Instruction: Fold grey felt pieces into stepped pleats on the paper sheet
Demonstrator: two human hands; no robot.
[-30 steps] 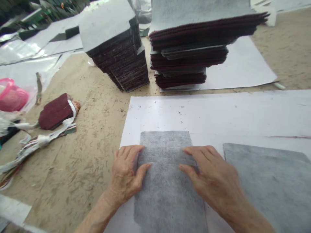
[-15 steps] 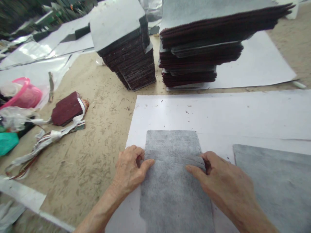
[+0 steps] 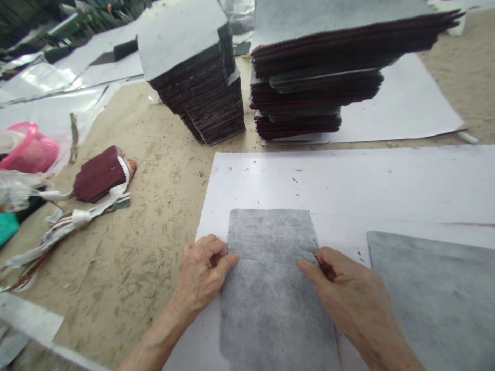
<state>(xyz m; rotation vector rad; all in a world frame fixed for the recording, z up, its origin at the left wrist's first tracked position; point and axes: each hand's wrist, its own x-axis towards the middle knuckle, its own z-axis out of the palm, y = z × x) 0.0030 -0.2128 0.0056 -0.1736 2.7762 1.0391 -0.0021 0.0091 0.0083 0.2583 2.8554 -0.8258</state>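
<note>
A grey fabric piece with a narrower top lies on white paper in front of me. My left hand pinches its left edge, thumb on top and fingers curled at the side. At the opposite edge my right hand grips the fabric between thumb and bent fingers, and a small fold rises there. A crease runs across the cloth between both hands. To the right lies a larger grey fabric panel, apart from the first piece. The lower end of the held piece runs out of view.
Two tall stacks stand at the back: dark cut pieces and folded maroon-edged fabric. White paper covers the tabletop before them. On the left are a maroon bundle, a tied fabric strip and a pink basket.
The whole view has shifted slightly. Both hands keep their places at the fabric's edges; the right fingers have closed tighter, and the crease near them looks flatter.
</note>
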